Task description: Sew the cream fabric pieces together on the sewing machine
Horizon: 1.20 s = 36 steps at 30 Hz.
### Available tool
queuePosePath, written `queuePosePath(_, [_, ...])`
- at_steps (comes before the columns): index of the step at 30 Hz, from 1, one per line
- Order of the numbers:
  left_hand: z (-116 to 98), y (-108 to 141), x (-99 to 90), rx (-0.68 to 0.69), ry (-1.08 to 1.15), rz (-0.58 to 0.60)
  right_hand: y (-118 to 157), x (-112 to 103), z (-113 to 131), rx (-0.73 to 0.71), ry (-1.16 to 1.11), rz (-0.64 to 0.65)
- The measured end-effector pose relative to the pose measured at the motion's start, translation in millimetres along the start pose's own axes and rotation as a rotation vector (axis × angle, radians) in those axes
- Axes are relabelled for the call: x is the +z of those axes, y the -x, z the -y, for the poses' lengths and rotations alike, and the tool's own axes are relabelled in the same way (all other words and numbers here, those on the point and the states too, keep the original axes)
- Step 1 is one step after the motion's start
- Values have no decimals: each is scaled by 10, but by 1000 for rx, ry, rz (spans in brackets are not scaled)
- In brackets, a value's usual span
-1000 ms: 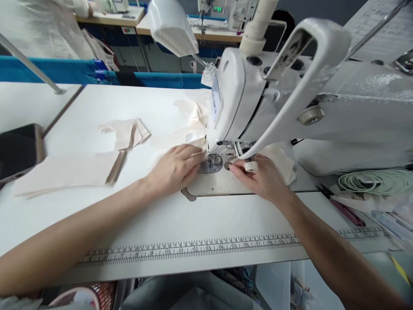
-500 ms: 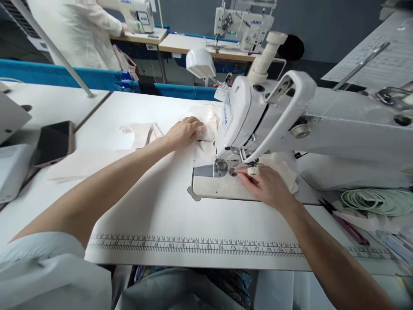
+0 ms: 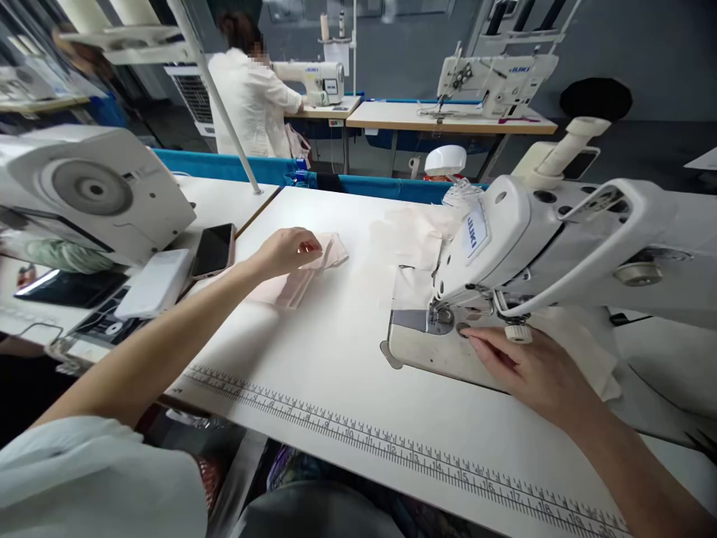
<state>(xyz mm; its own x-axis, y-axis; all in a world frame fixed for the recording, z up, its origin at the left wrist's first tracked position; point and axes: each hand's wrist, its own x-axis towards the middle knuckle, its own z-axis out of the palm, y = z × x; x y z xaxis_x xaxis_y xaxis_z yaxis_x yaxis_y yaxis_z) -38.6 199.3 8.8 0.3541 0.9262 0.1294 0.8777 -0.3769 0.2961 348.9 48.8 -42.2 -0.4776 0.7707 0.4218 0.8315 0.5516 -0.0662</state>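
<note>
My left hand (image 3: 285, 250) is over the left part of the white table, its fingers loosely curved and apart just above a folded pale pink fabric piece (image 3: 334, 251). My right hand (image 3: 532, 370) rests on the bed plate (image 3: 431, 355) of the white sewing machine (image 3: 487, 239), to the right of the needle area. Its thumb and index finger are pressed together; anything between them is too small to make out. More pale fabric (image 3: 417, 232) lies behind the presser foot (image 3: 441, 317), and another piece (image 3: 582, 344) is beyond my right hand.
A phone (image 3: 214, 250) and a white box (image 3: 155, 284) lie at the left, beside another machine (image 3: 95, 187). A printed ruler (image 3: 370, 441) runs along the front edge. A person in white (image 3: 246, 101) works at a far machine (image 3: 314, 81).
The view has turned left. My left hand has moved from the fabric behind the needle area to the fabric piece farther left. My right hand stays beside the needle area.
</note>
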Motion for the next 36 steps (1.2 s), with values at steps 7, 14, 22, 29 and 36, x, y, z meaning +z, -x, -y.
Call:
queuePosePath(7, [39,-3,107,-13,-87,32,-8,-9,0,18,-34,43])
queuePosePath(14, [53,-33,93,-16,-62,38,-36,-51,12,22,-86,53])
queuePosePath(22, [-48,34,-50,-57,187,148,-15,-26,4,43,-57,82])
queuePosePath(29, [-958,675,351,245,523,257,-43,-92,54,69,-78,143])
queuePosePath(36, [-1251,1215,591,731,10,68,-43,-69,212,-12,-152,87])
